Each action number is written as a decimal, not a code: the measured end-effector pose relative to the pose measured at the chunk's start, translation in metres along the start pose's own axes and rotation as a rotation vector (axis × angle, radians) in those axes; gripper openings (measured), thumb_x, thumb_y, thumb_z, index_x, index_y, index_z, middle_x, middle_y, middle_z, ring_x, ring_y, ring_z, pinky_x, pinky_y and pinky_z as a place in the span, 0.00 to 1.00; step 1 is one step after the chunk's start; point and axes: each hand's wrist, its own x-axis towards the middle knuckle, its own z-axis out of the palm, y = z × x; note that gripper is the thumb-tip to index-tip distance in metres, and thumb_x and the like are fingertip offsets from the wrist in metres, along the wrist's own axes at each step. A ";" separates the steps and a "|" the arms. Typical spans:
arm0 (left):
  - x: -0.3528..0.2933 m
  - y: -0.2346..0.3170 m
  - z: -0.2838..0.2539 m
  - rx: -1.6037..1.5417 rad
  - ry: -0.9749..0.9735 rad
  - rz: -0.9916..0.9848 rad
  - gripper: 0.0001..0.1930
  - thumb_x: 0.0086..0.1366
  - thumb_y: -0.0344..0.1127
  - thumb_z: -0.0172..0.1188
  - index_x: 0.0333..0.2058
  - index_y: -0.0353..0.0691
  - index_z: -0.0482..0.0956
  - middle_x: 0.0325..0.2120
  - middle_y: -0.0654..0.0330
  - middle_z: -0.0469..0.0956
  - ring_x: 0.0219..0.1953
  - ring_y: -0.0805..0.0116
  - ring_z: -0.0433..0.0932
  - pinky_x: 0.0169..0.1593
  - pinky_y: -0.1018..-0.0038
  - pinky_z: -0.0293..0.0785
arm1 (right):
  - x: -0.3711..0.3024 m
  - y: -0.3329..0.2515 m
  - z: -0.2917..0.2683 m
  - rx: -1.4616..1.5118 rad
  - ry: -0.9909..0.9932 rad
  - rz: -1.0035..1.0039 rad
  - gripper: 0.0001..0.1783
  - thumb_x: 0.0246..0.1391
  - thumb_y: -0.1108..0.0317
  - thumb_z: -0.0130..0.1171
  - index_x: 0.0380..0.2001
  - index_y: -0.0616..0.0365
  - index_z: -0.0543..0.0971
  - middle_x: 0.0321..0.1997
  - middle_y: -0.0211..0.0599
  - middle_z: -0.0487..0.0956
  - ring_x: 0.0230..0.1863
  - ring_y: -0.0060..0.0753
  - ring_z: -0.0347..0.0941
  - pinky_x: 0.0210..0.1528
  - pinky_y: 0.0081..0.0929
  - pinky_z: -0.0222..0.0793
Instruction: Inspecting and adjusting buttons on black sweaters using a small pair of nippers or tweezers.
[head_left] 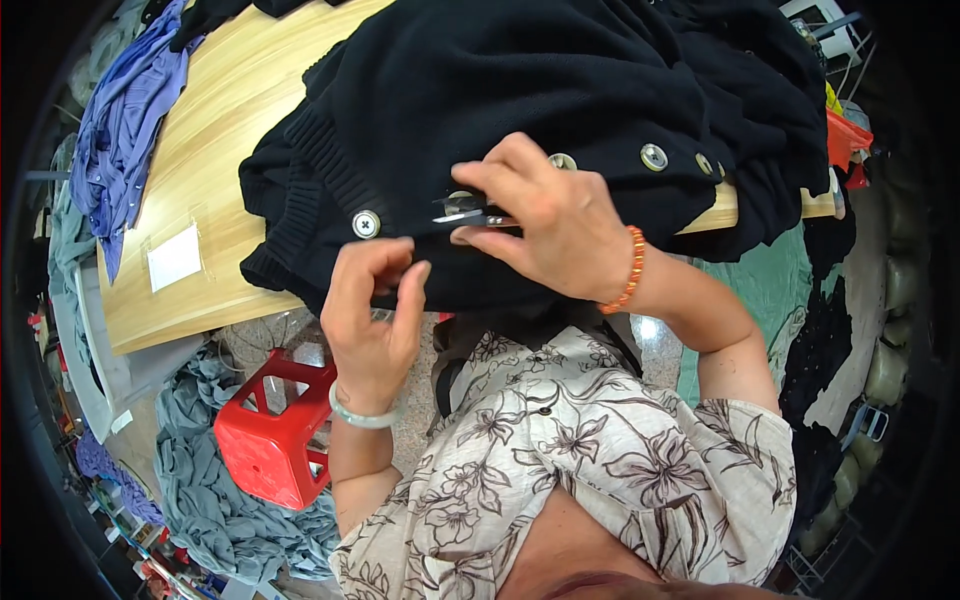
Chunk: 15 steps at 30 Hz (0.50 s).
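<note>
A black knitted cardigan [450, 110] with ribbed edging is spread over the table before me. My right hand [560, 220] grips small thread snips [462, 217], their blades pointing left above the button band. My left hand [368, 310] hovers over the garment's near edge. Its thumb and forefinger tips come close together in a pinch, and I cannot make out what is between them. A pale button [366, 224] sits just beyond the left fingers. Farther right along the band is another button [654, 157]. One more button [562, 161] is partly covered by the right hand.
Under the cardigan is a wood-grain table [235, 110]; a white paper square [175, 258] lies on it. Purple garments [130, 130] hang at the far left. A red plastic stool [265, 450] stands below among grey-green cloth [215, 530]. Green fabric [755, 290] lies at the right.
</note>
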 end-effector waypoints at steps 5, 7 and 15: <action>0.016 -0.012 0.010 -0.029 0.005 -0.017 0.20 0.60 0.18 0.64 0.51 0.36 0.78 0.34 0.61 0.77 0.31 0.75 0.75 0.35 0.80 0.71 | -0.006 0.001 0.007 0.011 -0.041 -0.041 0.19 0.43 0.72 0.74 0.41 0.57 0.80 0.39 0.31 0.76 0.28 0.31 0.81 0.29 0.27 0.76; 0.023 -0.015 0.011 -0.007 -0.072 0.007 0.23 0.59 0.17 0.63 0.54 0.38 0.78 0.34 0.64 0.76 0.32 0.77 0.74 0.36 0.82 0.69 | -0.010 0.002 0.009 0.054 -0.001 -0.057 0.20 0.40 0.78 0.72 0.40 0.57 0.81 0.37 0.31 0.77 0.28 0.30 0.80 0.28 0.26 0.76; 0.053 -0.026 0.016 0.059 -0.278 0.176 0.23 0.55 0.19 0.64 0.51 0.42 0.81 0.32 0.57 0.74 0.34 0.58 0.76 0.37 0.68 0.74 | -0.017 0.010 0.017 0.005 0.083 -0.185 0.18 0.40 0.79 0.68 0.39 0.56 0.81 0.37 0.31 0.78 0.26 0.30 0.79 0.27 0.27 0.75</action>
